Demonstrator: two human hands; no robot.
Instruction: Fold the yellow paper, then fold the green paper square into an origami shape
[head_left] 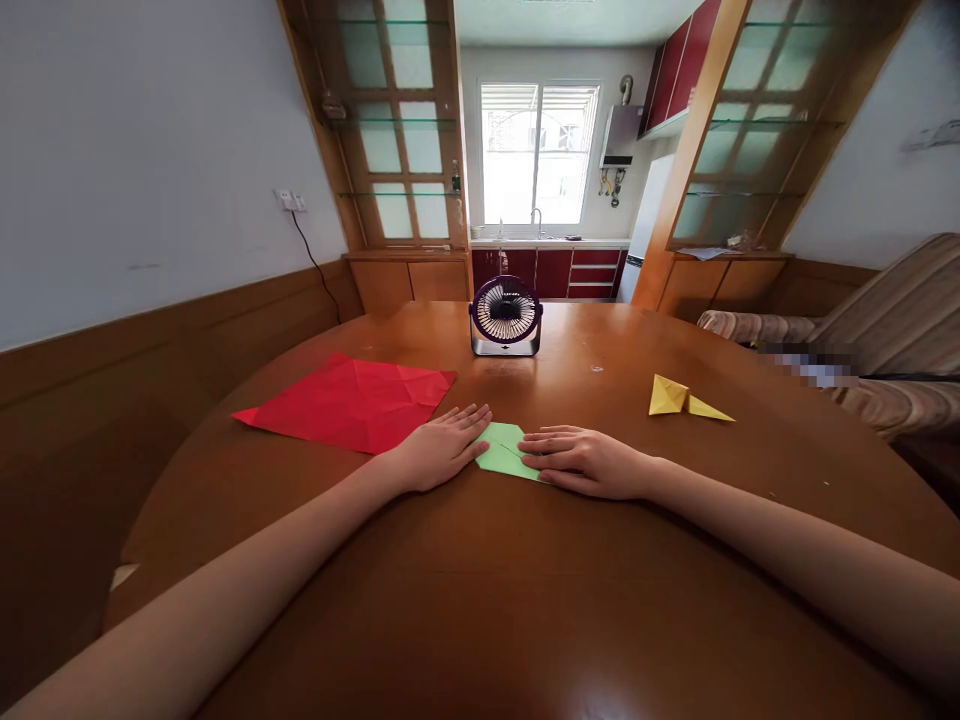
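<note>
A folded sheet of light green paper [501, 449] lies flat on the brown wooden table [480, 580]. My left hand [442, 447] rests on its left edge with the fingers stretched out. From the other side, my right hand [589, 462] lies flat over the paper's right part, fingers extended and hiding that end. A crease line runs across the visible middle of the green paper. Left of my left hand is a large creased sheet of red paper [352, 402]. To the right, beyond my right hand, sits a small folded yellow paper figure [669, 395].
A small dark purple fan [506, 312] stands at the table's far side, facing me. A striped armchair [892, 320] is at the right. Behind are glass-shelved cabinets and a kitchen with a window [536, 150]. A cord [315, 262] hangs from the left wall socket.
</note>
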